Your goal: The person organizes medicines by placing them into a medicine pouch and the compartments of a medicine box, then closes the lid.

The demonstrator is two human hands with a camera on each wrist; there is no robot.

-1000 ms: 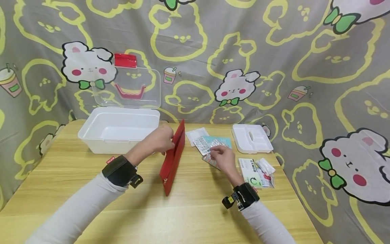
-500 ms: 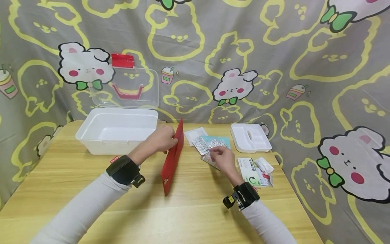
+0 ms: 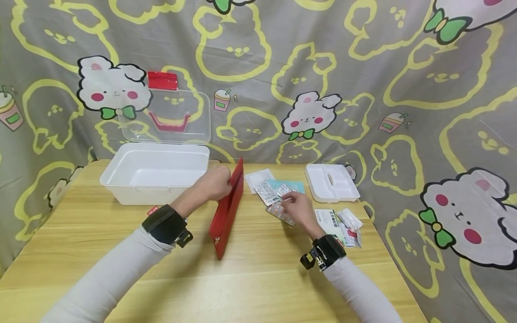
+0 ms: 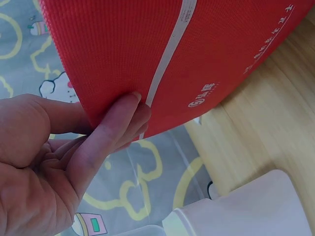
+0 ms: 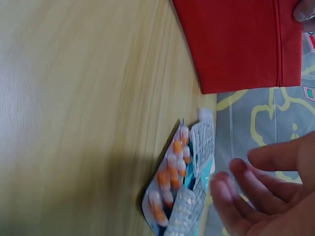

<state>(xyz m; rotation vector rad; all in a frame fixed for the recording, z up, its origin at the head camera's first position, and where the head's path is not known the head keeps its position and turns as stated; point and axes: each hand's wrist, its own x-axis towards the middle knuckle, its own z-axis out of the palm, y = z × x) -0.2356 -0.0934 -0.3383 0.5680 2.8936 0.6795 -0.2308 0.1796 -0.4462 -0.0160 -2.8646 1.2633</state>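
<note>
My left hand pinches the top edge of a red zippered pouch, which stands on edge on the table. In the left wrist view the thumb lies against the pouch's side with pale printing. My right hand hovers over several blister packs, fingers loosely bent and holding nothing. One pack of orange-and-white capsules lies nearest it, partly under a silver blister pack. Another silver pack lies left of the fingers. Beneath them are a teal packet, partly covered, and a white packet.
A white box with its clear lid raised stands at the back left. At the right is a white compartment tray. In front of it lie a green-and-white medicine box and small packets. A patterned curtain hangs behind the table.
My right hand has shifted slightly right, uncovering more of the capsule pack. The left hand keeps hold of the pouch, whose near end has tilted a little.
</note>
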